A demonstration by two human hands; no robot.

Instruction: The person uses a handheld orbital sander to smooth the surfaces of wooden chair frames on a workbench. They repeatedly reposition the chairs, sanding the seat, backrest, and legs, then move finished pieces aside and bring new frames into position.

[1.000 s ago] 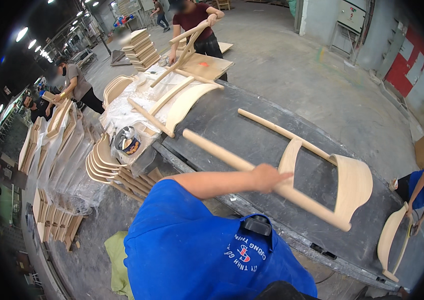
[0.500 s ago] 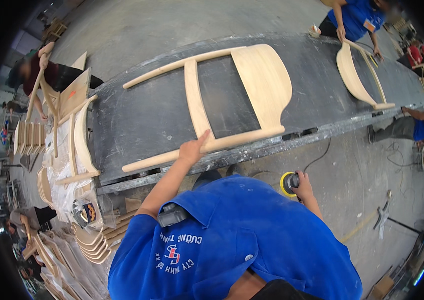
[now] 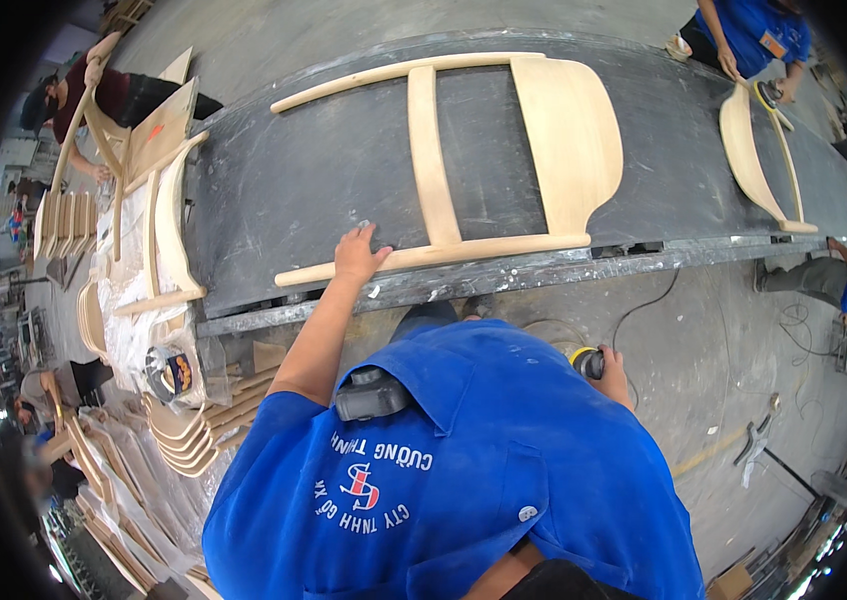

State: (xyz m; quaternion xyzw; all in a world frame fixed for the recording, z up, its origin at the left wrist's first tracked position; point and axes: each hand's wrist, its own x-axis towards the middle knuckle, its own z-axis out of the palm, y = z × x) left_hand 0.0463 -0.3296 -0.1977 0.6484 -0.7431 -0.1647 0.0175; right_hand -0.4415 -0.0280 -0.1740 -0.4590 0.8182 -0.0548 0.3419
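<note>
A pale wooden chair frame with a broad curved backrest lies flat on the dark workbench. My left hand rests over the near rail toward its left end, thumb and fingers apart. By its fingertips sits a small greyish thing, too small to make out. Low at my right side, off the bench edge, my right hand is closed around a round orbital sander with a yellow pad rim. Part of the sander is hidden by my blue sleeve and body.
At the bench's far right, a co-worker holds a sander at another chair part. Left of the bench, another person handles a wooden frame. Curved wooden parts are stacked below left. A cable hangs near my sander.
My left hand has left the crosspiece joint and slid left along the near rail. My view has shifted, with the chair frame appearing higher and farther right. The sander stays in my right hand.
</note>
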